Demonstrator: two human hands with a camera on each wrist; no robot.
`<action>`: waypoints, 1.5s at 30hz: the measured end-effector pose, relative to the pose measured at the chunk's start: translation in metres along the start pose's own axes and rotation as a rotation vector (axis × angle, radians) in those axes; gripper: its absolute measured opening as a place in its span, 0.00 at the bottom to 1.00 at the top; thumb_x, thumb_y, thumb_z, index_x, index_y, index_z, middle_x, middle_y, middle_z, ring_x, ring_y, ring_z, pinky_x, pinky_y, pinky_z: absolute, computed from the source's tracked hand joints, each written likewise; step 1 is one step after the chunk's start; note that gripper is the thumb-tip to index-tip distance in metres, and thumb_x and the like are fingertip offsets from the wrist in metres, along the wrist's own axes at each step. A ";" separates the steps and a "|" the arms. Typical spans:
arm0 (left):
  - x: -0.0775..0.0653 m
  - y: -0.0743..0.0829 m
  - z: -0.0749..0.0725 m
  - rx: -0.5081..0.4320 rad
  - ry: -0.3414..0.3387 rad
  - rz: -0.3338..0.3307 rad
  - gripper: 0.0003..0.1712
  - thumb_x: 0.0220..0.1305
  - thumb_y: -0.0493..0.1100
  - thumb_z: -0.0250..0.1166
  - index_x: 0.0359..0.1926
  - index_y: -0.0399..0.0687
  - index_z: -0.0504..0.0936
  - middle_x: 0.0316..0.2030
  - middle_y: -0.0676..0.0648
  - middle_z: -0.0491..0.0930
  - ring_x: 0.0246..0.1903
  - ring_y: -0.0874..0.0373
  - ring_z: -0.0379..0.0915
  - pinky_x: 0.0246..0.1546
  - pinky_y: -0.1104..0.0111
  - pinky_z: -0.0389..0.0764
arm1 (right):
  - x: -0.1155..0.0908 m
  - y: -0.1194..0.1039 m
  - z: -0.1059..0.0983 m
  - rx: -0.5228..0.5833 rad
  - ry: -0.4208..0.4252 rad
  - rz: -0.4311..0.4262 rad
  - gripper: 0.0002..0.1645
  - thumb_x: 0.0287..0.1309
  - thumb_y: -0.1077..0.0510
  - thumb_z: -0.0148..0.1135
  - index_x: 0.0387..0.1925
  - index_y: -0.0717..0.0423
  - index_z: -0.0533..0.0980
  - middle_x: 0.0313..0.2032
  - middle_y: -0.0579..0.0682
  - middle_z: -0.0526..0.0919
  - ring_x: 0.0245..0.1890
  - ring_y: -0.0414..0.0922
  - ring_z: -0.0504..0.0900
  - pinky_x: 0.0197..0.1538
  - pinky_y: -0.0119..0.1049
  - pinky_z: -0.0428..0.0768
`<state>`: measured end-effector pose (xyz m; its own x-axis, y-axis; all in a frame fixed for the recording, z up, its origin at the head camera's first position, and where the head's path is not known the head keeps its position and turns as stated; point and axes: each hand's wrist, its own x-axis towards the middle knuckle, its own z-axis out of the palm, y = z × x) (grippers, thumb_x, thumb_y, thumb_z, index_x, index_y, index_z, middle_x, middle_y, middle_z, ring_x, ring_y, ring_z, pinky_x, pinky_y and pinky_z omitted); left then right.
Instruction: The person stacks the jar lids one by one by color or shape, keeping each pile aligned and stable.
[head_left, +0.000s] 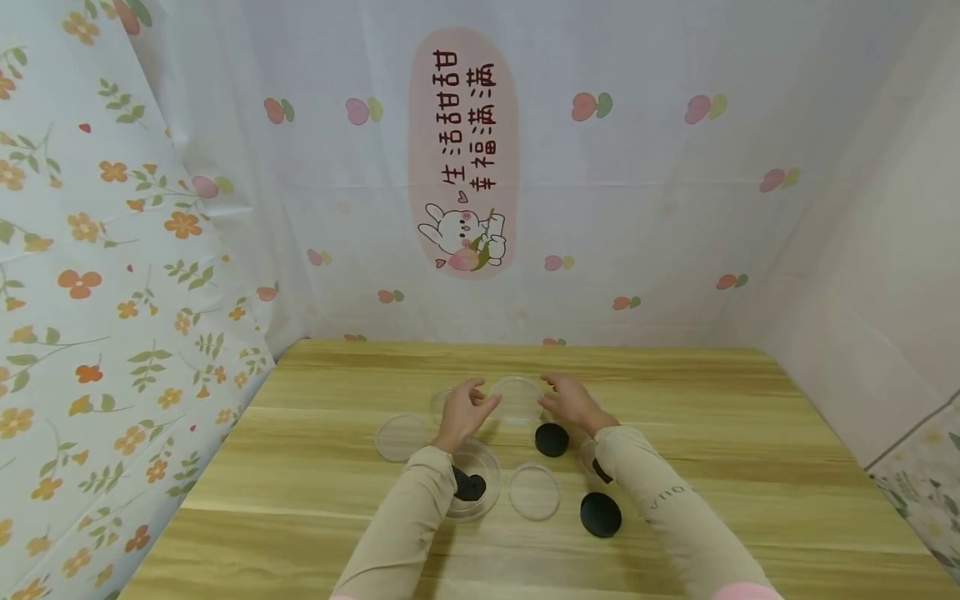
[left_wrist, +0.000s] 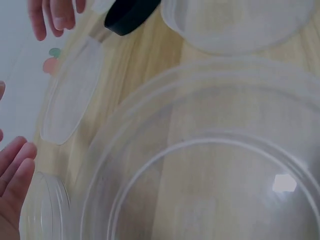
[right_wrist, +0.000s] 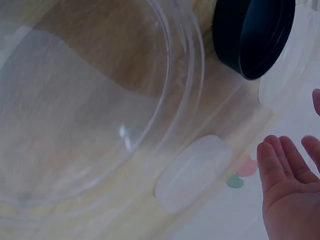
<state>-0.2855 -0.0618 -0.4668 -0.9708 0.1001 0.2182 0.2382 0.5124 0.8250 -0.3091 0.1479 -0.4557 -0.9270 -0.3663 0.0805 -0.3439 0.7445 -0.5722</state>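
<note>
Near the back of the table lies a clear round plastic lid (head_left: 517, 398), with one hand on each side of it. My left hand (head_left: 465, 410) is at its left edge, fingers slightly bent, holding nothing. Across from it, my right hand (head_left: 572, 402) has loosely extended fingers and holds nothing. In the left wrist view a gap shows between the left hand (left_wrist: 15, 180) and the clear lid (left_wrist: 72, 95). A black round cap (head_left: 551, 439) lies just in front of the right hand; its hollow side shows in the right wrist view.
Closer in lie a clear round dish (head_left: 491, 496) with black pieces over it, partly behind the left sleeve, another clear lid (head_left: 534, 492) and a black disc (head_left: 600, 514). A clear disc (head_left: 401, 437) lies at left. The right sleeve partly covers a clear piece and a black one.
</note>
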 end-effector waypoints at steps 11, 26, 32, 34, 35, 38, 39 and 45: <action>0.002 -0.001 0.004 -0.010 -0.004 -0.029 0.20 0.56 0.43 0.62 0.44 0.32 0.76 0.33 0.40 0.79 0.34 0.48 0.76 0.32 0.63 0.77 | 0.012 0.018 0.020 0.210 0.065 0.033 0.30 0.57 0.62 0.54 0.59 0.70 0.59 0.52 0.68 0.67 0.48 0.59 0.71 0.46 0.45 0.73; 0.003 -0.004 0.012 0.083 -0.044 -0.033 0.16 0.52 0.35 0.64 0.42 0.29 0.76 0.30 0.38 0.79 0.32 0.47 0.77 0.29 0.64 0.78 | 0.073 0.146 0.095 0.192 0.113 -0.024 0.30 0.55 0.47 0.56 0.55 0.61 0.67 0.45 0.55 0.75 0.41 0.45 0.76 0.39 0.33 0.74; 0.002 -0.003 0.010 0.081 -0.037 -0.057 0.17 0.52 0.35 0.64 0.43 0.29 0.76 0.31 0.38 0.79 0.33 0.47 0.76 0.31 0.63 0.77 | 0.091 0.173 0.117 0.137 0.128 0.043 0.25 0.55 0.47 0.57 0.51 0.55 0.71 0.41 0.52 0.77 0.39 0.45 0.76 0.38 0.36 0.75; 0.002 -0.002 0.010 0.081 -0.038 -0.079 0.17 0.52 0.35 0.64 0.44 0.29 0.76 0.32 0.38 0.79 0.34 0.47 0.76 0.32 0.62 0.77 | 0.111 0.215 0.143 0.124 0.133 0.071 0.23 0.53 0.44 0.57 0.50 0.47 0.72 0.40 0.46 0.77 0.39 0.42 0.75 0.39 0.38 0.75; 0.001 -0.003 0.010 0.090 -0.038 -0.080 0.17 0.52 0.34 0.64 0.44 0.29 0.76 0.31 0.38 0.79 0.34 0.47 0.76 0.32 0.63 0.77 | 0.119 0.236 0.155 0.116 0.151 0.054 0.23 0.51 0.42 0.58 0.48 0.45 0.73 0.38 0.43 0.76 0.37 0.40 0.74 0.38 0.37 0.75; 0.002 -0.004 0.011 0.125 -0.034 -0.059 0.17 0.52 0.34 0.64 0.43 0.29 0.76 0.30 0.40 0.79 0.32 0.49 0.77 0.30 0.65 0.77 | 0.122 0.240 0.158 0.113 0.141 0.088 0.20 0.51 0.46 0.60 0.47 0.44 0.74 0.37 0.42 0.76 0.37 0.40 0.74 0.39 0.38 0.74; 0.003 -0.005 0.012 0.141 -0.036 -0.051 0.17 0.52 0.34 0.64 0.43 0.29 0.76 0.29 0.40 0.79 0.31 0.50 0.77 0.29 0.66 0.77 | 0.111 0.219 0.146 0.113 0.142 0.084 0.20 0.52 0.48 0.60 0.47 0.48 0.74 0.37 0.43 0.76 0.37 0.41 0.74 0.38 0.38 0.75; 0.020 -0.038 0.028 0.202 -0.021 0.000 0.15 0.50 0.37 0.66 0.39 0.31 0.78 0.24 0.45 0.78 0.25 0.55 0.75 0.27 0.68 0.76 | 0.089 0.172 0.119 0.104 0.154 0.032 0.18 0.52 0.57 0.59 0.45 0.61 0.75 0.34 0.52 0.78 0.34 0.45 0.75 0.34 0.35 0.75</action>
<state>-0.3146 -0.0557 -0.5083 -0.9716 0.1169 0.2058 0.2299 0.6731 0.7029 -0.4327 0.1773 -0.6445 -0.9518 -0.2479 0.1805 -0.3042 0.6894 -0.6574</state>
